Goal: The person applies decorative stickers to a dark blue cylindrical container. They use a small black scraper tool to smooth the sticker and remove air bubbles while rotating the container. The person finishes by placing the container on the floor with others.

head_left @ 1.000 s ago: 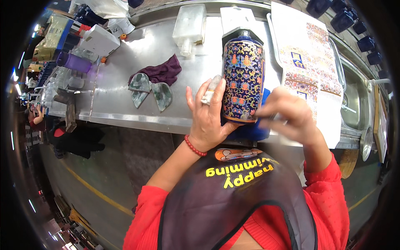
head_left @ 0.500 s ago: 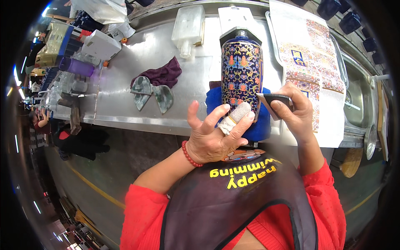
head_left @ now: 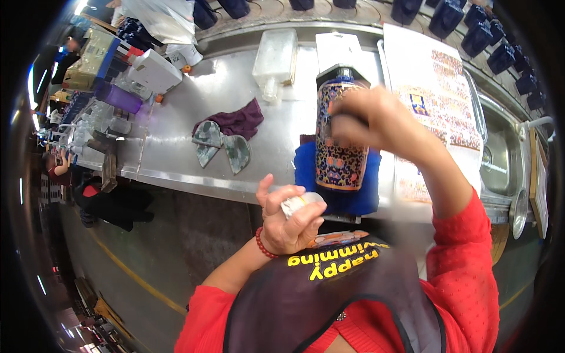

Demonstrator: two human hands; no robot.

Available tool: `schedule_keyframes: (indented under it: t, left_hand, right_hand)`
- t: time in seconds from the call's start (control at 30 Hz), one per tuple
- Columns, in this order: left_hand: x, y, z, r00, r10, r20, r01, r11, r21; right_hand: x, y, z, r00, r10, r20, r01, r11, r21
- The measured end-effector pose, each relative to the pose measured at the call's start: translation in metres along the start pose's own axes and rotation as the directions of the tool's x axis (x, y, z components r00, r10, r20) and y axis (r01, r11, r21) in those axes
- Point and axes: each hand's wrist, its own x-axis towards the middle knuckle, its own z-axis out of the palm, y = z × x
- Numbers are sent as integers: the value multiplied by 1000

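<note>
Vase [head_left: 340,138] upright on blue cloth [head_left: 337,189], long axis vertical. Right hand [head_left: 376,120] nearer, fingers curled against its upper side; left hand [head_left: 288,220] below it pinches small white piece [head_left: 300,203].

Bright overhead light falls evenly on the steel counter [head_left: 176,147], throwing white glare toward eleven o'clock and only short, soft shadows beside the crumpled cloth [head_left: 232,126] and the patterned vase [head_left: 340,138]. The right hand [head_left: 376,120] at one o'clock is smeared by motion blur, while the left hand [head_left: 288,220] near the centre is sharper (its edges slightly soft). The fisheye bends the counter's straight edges and fades to a black rim, dimmest at seven o'clock over the floor.
</note>
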Motion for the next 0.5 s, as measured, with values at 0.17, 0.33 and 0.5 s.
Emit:
schedule_keyframes:
  t: [0.17,0.33,0.5]
  left_hand:
    - [14,-5,14,972,-212,103,207,977,57]
    - [29,-8,30,958,-258,126,250,965,75]
    - [33,-15,32,971,-217,100,206,972,109]
  right_hand:
    - [5,-1,10,815,-540,213,551,606,-574]
    - [5,14,1,860,-402,-313,247,866,-434]
    - [-12,0,10,821,-571,-24,520,764,-382]
